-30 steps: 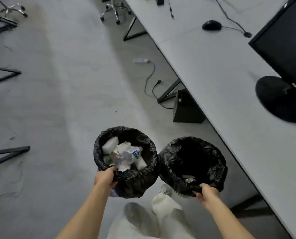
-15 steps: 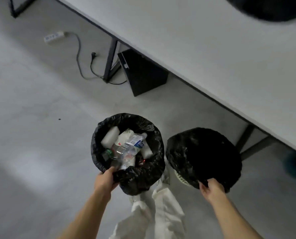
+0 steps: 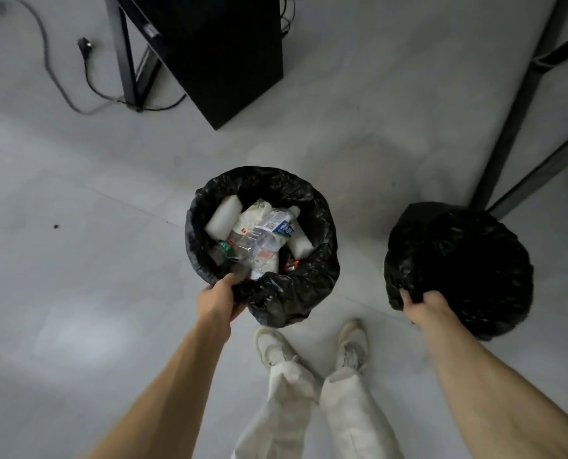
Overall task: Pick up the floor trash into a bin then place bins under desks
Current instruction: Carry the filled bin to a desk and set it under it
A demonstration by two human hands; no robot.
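- Grey, smooth floor runs under the bench, past a black computer case and slanted metal legs.
- Left hand is closed on the full bin's crinkly liner rim; right hand is closed on the empty bin.
- Thin plastic could slip or tear, judging by its looseness.
- Crushed bottle and foam blocks sit high and might spill if tilted.

No legible txt; bottle label blurred.

Trash-filled bin sits left of the second bin, computer tower behind, shoes in front.
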